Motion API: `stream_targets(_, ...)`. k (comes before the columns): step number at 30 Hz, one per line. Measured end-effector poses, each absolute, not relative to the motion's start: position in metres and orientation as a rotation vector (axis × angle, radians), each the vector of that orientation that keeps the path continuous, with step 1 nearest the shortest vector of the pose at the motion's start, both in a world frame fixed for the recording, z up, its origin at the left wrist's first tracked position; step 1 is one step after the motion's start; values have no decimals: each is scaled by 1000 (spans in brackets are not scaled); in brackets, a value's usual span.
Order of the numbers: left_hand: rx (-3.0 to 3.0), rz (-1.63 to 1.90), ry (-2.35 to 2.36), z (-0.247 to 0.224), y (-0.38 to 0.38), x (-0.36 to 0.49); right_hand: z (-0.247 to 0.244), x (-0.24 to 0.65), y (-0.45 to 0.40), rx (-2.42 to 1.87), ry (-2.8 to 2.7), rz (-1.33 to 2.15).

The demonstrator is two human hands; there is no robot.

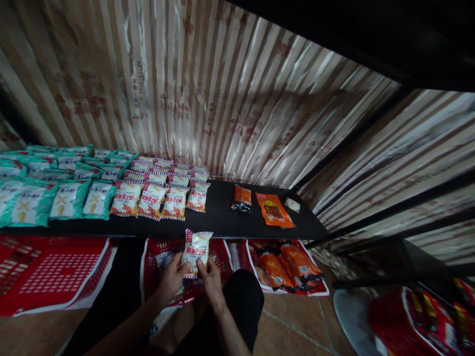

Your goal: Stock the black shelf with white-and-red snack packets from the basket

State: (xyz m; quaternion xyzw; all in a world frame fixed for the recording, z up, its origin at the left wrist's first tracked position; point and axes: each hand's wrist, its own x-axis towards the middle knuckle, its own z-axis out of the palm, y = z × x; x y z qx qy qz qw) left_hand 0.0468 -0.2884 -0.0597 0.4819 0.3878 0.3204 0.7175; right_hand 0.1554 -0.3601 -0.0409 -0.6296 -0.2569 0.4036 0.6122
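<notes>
A white snack bag point(197, 251) with red lettering and striped ends is held upright between my two hands, above a red basket point(222, 254). My left hand point(173, 274) grips its lower left side, and my right hand point(211, 277) grips its lower right side. Behind it on the black shelf point(218, 220) stand rows of matching white bags point(173, 201), slightly tilted back. Teal snack bags point(67, 199) fill the shelf's left part. The contents of the basket below are partly hidden by my hands.
An orange packet point(275, 210), a smaller orange-and-black packet point(242, 198) and a small white item point(292, 204) lie on the shelf's right. Below are a red basket with orange packets point(293, 264) and another red basket point(55, 277) at left. Striped sheeting point(166, 89) hangs behind.
</notes>
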Motion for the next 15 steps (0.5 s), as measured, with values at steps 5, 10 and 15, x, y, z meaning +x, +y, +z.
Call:
stream_targets(5, 1154, 733, 890, -58, -278, 49, -31, 159, -351, -1493, -624, 916)
stream_targets(10, 1255, 729, 945, -42, -267, 54, -18, 165, -339, -1545, -653, 868)
stream_targets(15, 1445, 717, 1063, -29, -258, 61, -10, 176, -329, -1575, -672, 864)
